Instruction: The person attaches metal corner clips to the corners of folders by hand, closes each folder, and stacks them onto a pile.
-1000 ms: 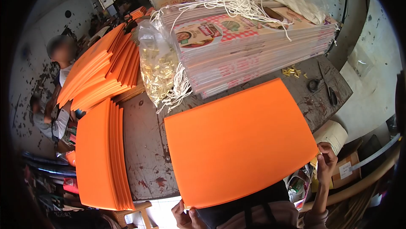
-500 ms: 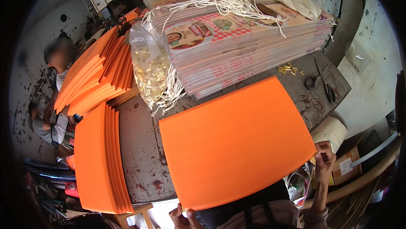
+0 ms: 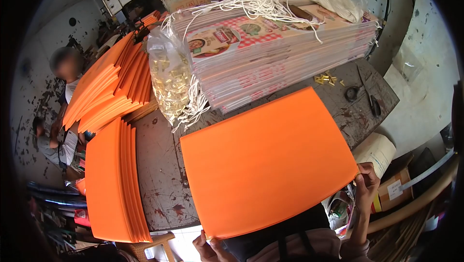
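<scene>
A large orange panel (image 3: 270,163) lies over the table's front edge. My left hand (image 3: 210,249) pinches its near left corner, at the bottom of the view. The near right corner is gripped between the thumb and fingers of my right hand (image 3: 367,182). Left of the panel stands a stack of orange panels (image 3: 112,184). Behind it are a clear bag of small gold clips (image 3: 170,85) and a tall pile of plastic-wrapped printed sheets (image 3: 285,51), topped by white cords (image 3: 256,0).
Scissors (image 3: 369,95) and loose gold clips (image 3: 326,78) lie on the worn table (image 3: 162,165). More orange panels (image 3: 108,83) fan out at the back left. Two people are at the far left. A paper roll (image 3: 379,150) and a cardboard box (image 3: 396,192) are at the right.
The view has shifted slightly, so the table and its things appear a little further left. Both hands still hold the panel's near corners.
</scene>
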Action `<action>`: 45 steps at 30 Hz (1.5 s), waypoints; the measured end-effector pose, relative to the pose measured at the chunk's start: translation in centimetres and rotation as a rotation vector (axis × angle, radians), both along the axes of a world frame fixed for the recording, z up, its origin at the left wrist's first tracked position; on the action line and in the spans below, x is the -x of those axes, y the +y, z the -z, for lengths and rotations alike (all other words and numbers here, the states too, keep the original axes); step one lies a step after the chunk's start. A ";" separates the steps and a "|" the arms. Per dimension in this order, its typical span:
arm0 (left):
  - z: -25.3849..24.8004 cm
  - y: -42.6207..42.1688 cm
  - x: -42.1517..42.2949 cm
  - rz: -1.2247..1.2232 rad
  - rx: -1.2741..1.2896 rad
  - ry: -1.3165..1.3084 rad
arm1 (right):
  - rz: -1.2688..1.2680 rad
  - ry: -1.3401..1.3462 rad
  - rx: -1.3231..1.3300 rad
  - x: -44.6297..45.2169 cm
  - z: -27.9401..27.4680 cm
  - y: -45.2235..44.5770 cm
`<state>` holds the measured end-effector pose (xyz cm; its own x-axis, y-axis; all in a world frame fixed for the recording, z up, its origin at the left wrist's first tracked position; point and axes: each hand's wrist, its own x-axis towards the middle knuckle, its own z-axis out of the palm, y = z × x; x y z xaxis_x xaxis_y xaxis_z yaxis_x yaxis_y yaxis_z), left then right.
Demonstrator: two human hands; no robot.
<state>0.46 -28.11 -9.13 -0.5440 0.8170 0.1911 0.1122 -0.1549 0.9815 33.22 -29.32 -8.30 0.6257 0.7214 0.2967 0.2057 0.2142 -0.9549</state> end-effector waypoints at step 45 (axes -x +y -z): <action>1.1 0.9 2.0 0.078 -0.092 0.201 | -0.126 0.086 -0.086 0.8 -0.2 0.0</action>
